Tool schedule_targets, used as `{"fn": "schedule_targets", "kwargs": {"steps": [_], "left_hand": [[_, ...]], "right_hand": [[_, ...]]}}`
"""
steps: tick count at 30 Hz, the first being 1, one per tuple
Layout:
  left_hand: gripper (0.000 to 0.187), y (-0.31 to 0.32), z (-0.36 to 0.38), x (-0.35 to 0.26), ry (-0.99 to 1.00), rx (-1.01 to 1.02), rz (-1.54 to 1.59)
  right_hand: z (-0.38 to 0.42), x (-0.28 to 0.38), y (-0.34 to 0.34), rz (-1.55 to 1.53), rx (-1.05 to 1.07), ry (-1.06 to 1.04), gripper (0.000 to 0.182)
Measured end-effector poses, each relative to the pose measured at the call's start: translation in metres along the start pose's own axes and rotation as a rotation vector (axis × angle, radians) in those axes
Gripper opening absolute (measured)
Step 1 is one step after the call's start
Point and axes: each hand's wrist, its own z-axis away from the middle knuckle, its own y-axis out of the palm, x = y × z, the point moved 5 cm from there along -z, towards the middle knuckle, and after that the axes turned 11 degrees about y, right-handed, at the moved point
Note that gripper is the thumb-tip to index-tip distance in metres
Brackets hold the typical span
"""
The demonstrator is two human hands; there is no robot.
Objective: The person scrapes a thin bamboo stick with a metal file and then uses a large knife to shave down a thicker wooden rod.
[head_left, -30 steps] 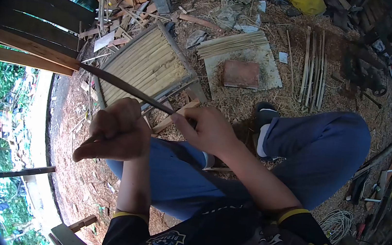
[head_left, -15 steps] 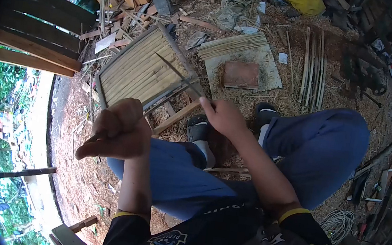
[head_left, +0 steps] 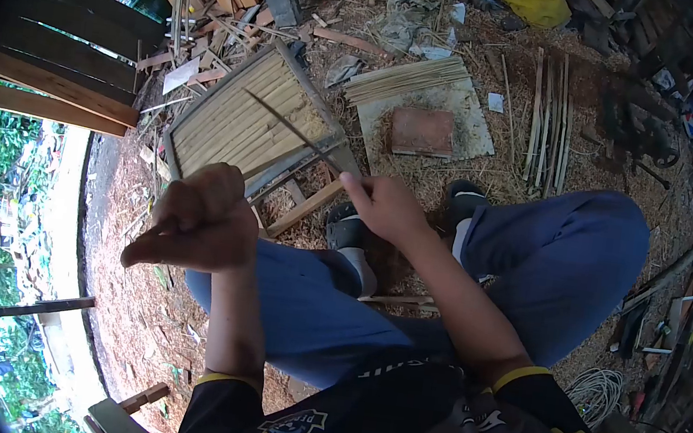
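My right hand (head_left: 390,211) is closed around the handle end of a long thin knife (head_left: 292,129), its thumb laid along the top. The dark pointed blade slants up and left in the air above a panel of bamboo slats (head_left: 242,113) in a grey wooden frame. Left of it, my left hand (head_left: 201,218) is raised with the fingers curled in and the thumb pointing left. A sliver may be pinched near the thumb, but I cannot make it out.
A reddish brick-like block (head_left: 422,132) rests on a pale sheet (head_left: 478,116) beside a bundle of thin strips (head_left: 406,81). Longer sticks (head_left: 551,125) lie to the right. Shavings cover the ground. A coil of cord (head_left: 595,392) lies at lower right.
Both hands and the knife have shifted slightly left, the left hand also a little upward. The whole view has drifted a few pixels left. Both grips look the same.
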Motion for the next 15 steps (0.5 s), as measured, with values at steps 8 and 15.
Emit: {"fn": "schedule_targets", "kwargs": {"steps": [8, 15], "left_hand": [[0.078, -0.005, -0.004, 0.000, -0.003, 0.016, -0.017], [0.076, -0.005, -0.004, -0.002, -0.001, 0.030, -0.057]], "right_hand": [[-0.018, -0.020, -0.002, 0.086, -0.036, 0.088, 0.073], [-0.027, -0.022, 0.000, 0.098, -0.001, 0.235, 0.077]]}}
